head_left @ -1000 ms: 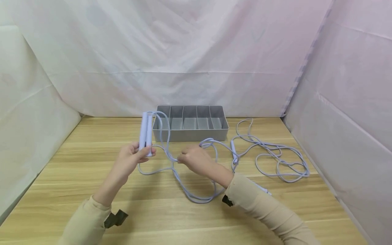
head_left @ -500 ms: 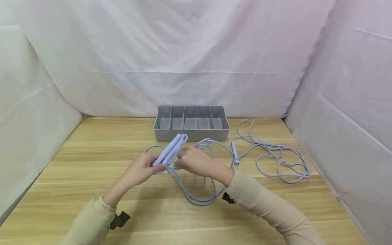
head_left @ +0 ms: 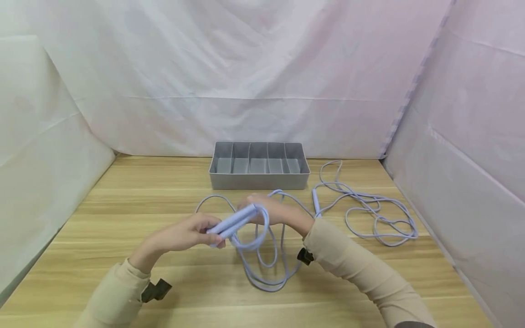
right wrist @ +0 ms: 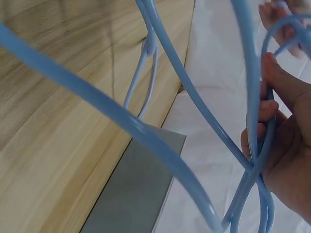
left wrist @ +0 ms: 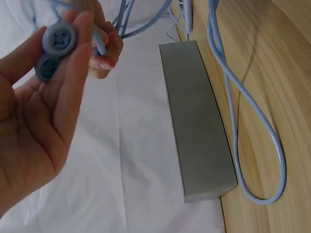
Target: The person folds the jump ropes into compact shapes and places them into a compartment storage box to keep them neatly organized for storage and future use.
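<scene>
Side by side, the two pale blue handles of a jump rope (head_left: 234, 222) are pinched between the thumb and fingers of my left hand (head_left: 184, 234). Their round ends (left wrist: 60, 39) face the camera in the left wrist view. The rope's cord (head_left: 265, 228) loops out from the far end of the handles, partly in front of my right hand (head_left: 275, 210). In the right wrist view, the fingers of that hand curl round strands of the cord (right wrist: 257, 170). More of the cord hangs and lies in loops below both hands.
Behind the hands stands a grey divided organizer box (head_left: 260, 181) with several compartments. A second pale blue jump rope (head_left: 361, 196) lies tangled on the right of the wooden table (head_left: 123, 196), one handle (head_left: 315, 202) near my right sleeve. White cloth (head_left: 254, 68) hangs around three sides.
My left hand has tipped the handles from upright to slanting right and brought them close to my right hand. The cord between the hands now forms a small loop at the handles' far end.
</scene>
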The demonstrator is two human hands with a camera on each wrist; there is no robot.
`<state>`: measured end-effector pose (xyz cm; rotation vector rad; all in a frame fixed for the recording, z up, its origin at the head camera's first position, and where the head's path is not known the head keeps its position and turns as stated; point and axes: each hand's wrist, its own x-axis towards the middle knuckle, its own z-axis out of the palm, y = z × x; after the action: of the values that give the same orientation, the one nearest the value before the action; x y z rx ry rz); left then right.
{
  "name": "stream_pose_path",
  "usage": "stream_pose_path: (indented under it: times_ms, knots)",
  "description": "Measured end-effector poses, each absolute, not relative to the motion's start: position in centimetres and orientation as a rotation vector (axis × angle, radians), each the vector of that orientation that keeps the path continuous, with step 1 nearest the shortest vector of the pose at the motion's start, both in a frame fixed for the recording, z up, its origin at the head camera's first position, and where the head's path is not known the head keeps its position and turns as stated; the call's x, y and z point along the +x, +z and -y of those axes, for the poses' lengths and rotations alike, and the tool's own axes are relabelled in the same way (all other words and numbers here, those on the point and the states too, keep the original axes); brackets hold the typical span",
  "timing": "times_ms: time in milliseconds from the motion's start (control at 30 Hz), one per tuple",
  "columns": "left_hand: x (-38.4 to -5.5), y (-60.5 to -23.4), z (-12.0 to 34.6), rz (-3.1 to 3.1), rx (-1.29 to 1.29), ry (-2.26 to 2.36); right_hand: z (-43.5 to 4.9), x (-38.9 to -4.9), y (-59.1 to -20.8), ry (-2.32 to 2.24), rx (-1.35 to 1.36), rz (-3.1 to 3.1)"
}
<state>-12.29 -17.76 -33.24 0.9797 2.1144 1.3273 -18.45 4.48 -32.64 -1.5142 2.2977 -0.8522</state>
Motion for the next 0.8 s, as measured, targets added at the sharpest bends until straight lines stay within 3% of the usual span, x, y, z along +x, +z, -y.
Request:
stream_pose_path:
  times_ms: [300,533,800]
  knots:
    - [-12.4,-33.8,16.9,-2.253,0.826,1.087,-3.2,-18.4,-31.5,-0.717,-1.400,-2.445]
    - [-12.5,-34.2,16.7,-2.212,0.542,1.345,-2.7,-16.7,-31.2,-0.815,-1.379,-2.620]
    - [-12.1,-34.0,17.9,-2.217,0.467,1.392,-3.6,-16.1,-30.9,-0.780,-1.447,-2.644]
